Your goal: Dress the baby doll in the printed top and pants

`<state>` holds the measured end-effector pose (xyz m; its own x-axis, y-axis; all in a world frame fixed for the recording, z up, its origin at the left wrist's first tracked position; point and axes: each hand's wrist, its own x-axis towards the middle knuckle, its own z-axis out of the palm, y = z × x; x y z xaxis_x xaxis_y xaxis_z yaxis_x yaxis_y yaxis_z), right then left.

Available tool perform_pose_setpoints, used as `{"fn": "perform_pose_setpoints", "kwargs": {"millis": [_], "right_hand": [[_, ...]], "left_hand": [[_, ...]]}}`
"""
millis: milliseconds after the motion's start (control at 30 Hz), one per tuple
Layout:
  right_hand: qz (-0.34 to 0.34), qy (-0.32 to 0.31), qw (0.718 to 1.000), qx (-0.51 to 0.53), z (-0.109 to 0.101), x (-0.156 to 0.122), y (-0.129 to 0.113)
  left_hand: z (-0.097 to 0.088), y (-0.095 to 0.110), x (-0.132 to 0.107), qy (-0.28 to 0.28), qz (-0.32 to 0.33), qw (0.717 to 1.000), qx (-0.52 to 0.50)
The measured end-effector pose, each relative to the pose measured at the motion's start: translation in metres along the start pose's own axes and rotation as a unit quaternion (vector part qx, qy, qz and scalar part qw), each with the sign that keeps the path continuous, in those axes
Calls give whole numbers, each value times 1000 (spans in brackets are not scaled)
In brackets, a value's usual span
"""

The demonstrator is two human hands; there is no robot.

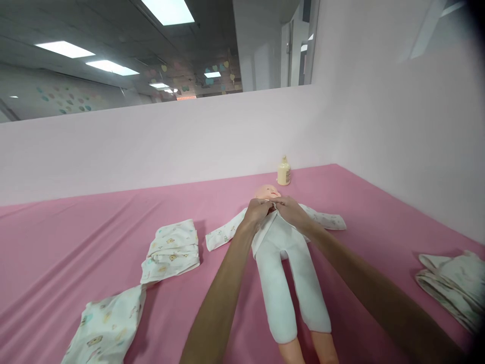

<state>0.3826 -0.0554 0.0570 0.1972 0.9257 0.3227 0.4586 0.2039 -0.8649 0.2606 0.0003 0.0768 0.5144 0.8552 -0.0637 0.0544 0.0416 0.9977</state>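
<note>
A baby doll (282, 263) lies on its back on the pink sheet (94, 232), head away from me, legs toward me. It wears a white printed garment (329, 220) whose sleeves spread out to both sides. My left hand (255, 211) and my right hand (290, 210) meet at the doll's neck. Both are closed, pinching the garment's collar edges just below the chin.
A small cream bottle (284, 171) stands behind the doll's head by the pale wall. A folded printed cloth (172, 250) and a longer loose one (108, 323) lie at the left. Another folded cloth (452, 283) lies at the right edge.
</note>
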Motion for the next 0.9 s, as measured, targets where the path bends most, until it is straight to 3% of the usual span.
{"fn": "perform_pose_setpoints", "kwargs": {"millis": [233, 567, 900], "right_hand": [[48, 76, 996, 12, 4, 2, 1], [31, 43, 996, 67, 4, 1, -1], [26, 42, 999, -8, 2, 0, -5]], "left_hand": [[-5, 3, 2, 16, -53, 995, -77], [-9, 0, 4, -17, -39, 994, -96], [-7, -11, 14, 3, -13, 999, -41]]}}
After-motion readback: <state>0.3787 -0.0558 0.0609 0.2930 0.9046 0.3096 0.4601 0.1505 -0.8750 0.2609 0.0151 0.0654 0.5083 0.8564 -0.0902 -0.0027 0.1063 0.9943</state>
